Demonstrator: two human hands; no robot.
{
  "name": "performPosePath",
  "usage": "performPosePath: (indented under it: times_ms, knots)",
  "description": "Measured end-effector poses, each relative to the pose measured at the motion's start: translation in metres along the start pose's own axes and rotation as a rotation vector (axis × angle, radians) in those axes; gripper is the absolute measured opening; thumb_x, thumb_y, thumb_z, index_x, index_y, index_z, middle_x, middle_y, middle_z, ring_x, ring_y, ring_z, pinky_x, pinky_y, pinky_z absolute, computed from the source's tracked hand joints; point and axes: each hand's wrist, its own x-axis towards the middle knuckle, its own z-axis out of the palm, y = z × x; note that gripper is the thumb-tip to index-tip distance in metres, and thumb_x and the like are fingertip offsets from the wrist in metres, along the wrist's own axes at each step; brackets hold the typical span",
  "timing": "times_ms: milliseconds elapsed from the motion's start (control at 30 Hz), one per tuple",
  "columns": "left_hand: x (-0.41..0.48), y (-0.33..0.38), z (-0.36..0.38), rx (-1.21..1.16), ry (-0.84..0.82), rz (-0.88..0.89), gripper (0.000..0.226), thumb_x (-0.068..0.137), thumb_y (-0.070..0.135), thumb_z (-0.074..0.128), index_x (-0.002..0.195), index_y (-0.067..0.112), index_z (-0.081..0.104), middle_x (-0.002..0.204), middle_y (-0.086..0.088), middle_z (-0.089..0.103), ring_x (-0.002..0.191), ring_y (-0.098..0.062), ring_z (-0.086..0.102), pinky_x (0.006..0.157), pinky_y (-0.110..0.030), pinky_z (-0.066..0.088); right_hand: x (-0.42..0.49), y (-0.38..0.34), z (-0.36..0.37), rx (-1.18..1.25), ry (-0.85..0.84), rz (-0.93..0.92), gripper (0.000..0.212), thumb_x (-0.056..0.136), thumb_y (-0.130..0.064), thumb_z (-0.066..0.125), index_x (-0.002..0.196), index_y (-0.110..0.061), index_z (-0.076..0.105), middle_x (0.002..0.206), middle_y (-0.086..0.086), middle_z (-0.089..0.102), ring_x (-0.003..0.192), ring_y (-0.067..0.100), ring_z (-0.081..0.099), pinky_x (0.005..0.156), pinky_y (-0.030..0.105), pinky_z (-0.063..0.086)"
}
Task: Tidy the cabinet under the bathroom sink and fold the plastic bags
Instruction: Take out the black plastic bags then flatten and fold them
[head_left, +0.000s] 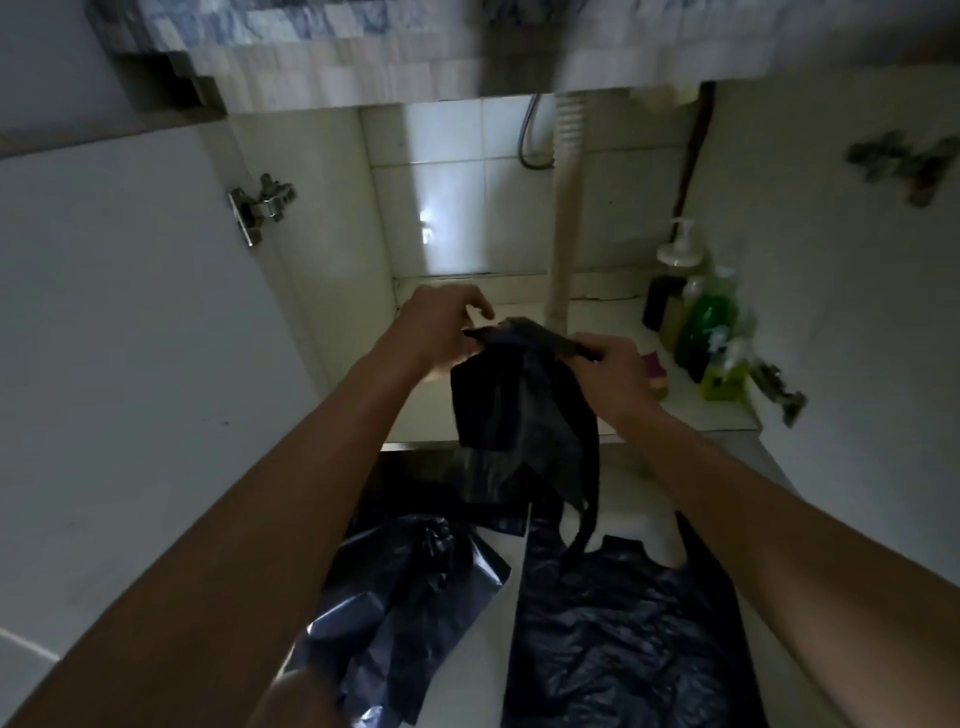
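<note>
A black plastic bag (519, 410) hangs in the air in front of the open cabinet under the sink. My left hand (439, 330) pinches its top left edge and my right hand (615, 371) pinches its top right edge. One handle loop of the bag dangles down toward the floor. Below it, two more black plastic bags lie on the pale floor: a crumpled one (395, 597) on the left and a flatter one (623, 639) on the right.
The cabinet floor (431, 410) shows behind the bag. A pale drain pipe (563, 218) runs down at the back. Several bottles, among them a pump bottle (678, 254) and a green one (706, 322), stand at the right. Both cabinet doors (130, 322) are swung open.
</note>
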Motion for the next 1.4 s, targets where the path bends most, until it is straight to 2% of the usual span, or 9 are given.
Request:
performPosePath:
  times_ms: [100, 233, 333, 567, 833, 1000, 1100, 1200, 1400]
  knots:
    - [0.009, 0.003, -0.003, 0.106, -0.022, -0.094, 0.015, 0.076, 0.031, 0.077, 0.09, 0.03, 0.072, 0.094, 0.007, 0.066, 0.094, -0.017, 0.066, 0.077, -0.027, 0.05, -0.002, 0.002, -0.031, -0.086, 0.049, 0.006, 0.019, 0.095, -0.018, 0.064, 0.108, -0.022, 0.076, 0.097, -0.008, 0.072, 0.086, 0.004, 0.065, 0.064, 0.005, 0.047]
    - [0.016, 0.006, 0.001, 0.202, -0.024, -0.196, 0.019, 0.078, 0.05, 0.066, 0.086, 0.032, 0.064, 0.104, 0.003, 0.064, 0.093, -0.024, 0.06, 0.069, -0.03, 0.04, -0.006, -0.002, -0.062, -0.112, 0.158, 0.002, 0.01, 0.096, -0.023, 0.064, 0.1, -0.024, 0.073, 0.092, -0.008, 0.068, 0.09, 0.012, 0.064, 0.081, 0.026, 0.054]
    - [0.022, 0.002, 0.01, 0.046, 0.039, -0.194, 0.021, 0.08, 0.043, 0.063, 0.088, 0.026, 0.071, 0.096, 0.0, 0.068, 0.087, -0.023, 0.061, 0.066, -0.028, 0.042, -0.012, -0.005, -0.081, -0.195, 0.259, 0.009, 0.008, 0.096, -0.022, 0.06, 0.1, -0.022, 0.068, 0.086, -0.007, 0.064, 0.081, 0.015, 0.062, 0.063, 0.021, 0.049]
    - [0.033, 0.035, 0.029, -0.178, 0.094, 0.058, 0.024, 0.089, 0.044, 0.059, 0.097, 0.026, 0.072, 0.095, 0.004, 0.071, 0.088, -0.015, 0.064, 0.078, -0.033, 0.053, -0.016, -0.003, -0.09, -0.456, 0.089, -0.115, 0.072, 0.079, -0.037, 0.073, 0.144, -0.038, 0.041, 0.127, -0.007, 0.056, 0.104, 0.007, 0.053, 0.092, 0.032, 0.047]
    - [0.041, 0.086, 0.029, -0.169, 0.083, 0.258, 0.023, 0.087, 0.046, 0.06, 0.087, 0.025, 0.068, 0.079, 0.006, 0.066, 0.074, -0.013, 0.062, 0.064, -0.028, 0.045, -0.01, -0.026, -0.087, -0.34, 0.091, -0.216, 0.024, 0.092, -0.025, 0.06, 0.114, -0.021, 0.069, 0.102, 0.001, 0.07, 0.093, 0.019, 0.066, 0.081, 0.032, 0.052]
    - [0.026, 0.128, 0.039, -0.187, 0.147, 0.235, 0.022, 0.09, 0.039, 0.064, 0.083, 0.019, 0.07, 0.072, 0.008, 0.064, 0.069, -0.008, 0.058, 0.061, -0.022, 0.039, -0.023, -0.02, -0.13, -0.292, 0.204, -0.179, 0.013, 0.087, -0.019, 0.059, 0.096, -0.012, 0.065, 0.088, 0.005, 0.067, 0.081, 0.024, 0.062, 0.073, 0.034, 0.048]
    - [0.02, 0.158, 0.036, -0.137, 0.099, 0.233, 0.02, 0.089, 0.039, 0.066, 0.083, 0.02, 0.069, 0.074, 0.006, 0.066, 0.071, -0.011, 0.061, 0.061, -0.024, 0.045, -0.032, -0.022, -0.158, -0.266, -0.007, -0.112, 0.02, 0.082, -0.023, 0.07, 0.098, -0.018, 0.061, 0.093, -0.001, 0.067, 0.084, 0.017, 0.062, 0.071, 0.028, 0.043]
    - [0.014, 0.174, 0.027, -0.037, 0.037, 0.227, 0.021, 0.087, 0.044, 0.065, 0.093, 0.025, 0.072, 0.087, 0.003, 0.07, 0.077, -0.014, 0.063, 0.069, -0.031, 0.052, -0.031, -0.029, -0.17, -0.21, -0.169, -0.06, 0.018, 0.08, -0.036, 0.076, 0.09, -0.03, 0.063, 0.087, -0.006, 0.071, 0.08, 0.012, 0.069, 0.069, 0.029, 0.054]
    - [0.003, 0.179, 0.004, 0.014, 0.04, 0.151, 0.019, 0.089, 0.041, 0.065, 0.088, 0.022, 0.071, 0.076, 0.006, 0.062, 0.071, -0.013, 0.059, 0.061, -0.025, 0.04, -0.033, -0.036, -0.179, -0.219, -0.176, -0.084, 0.011, 0.092, -0.031, 0.064, 0.085, -0.023, 0.062, 0.083, -0.004, 0.068, 0.071, 0.014, 0.064, 0.057, 0.022, 0.043]
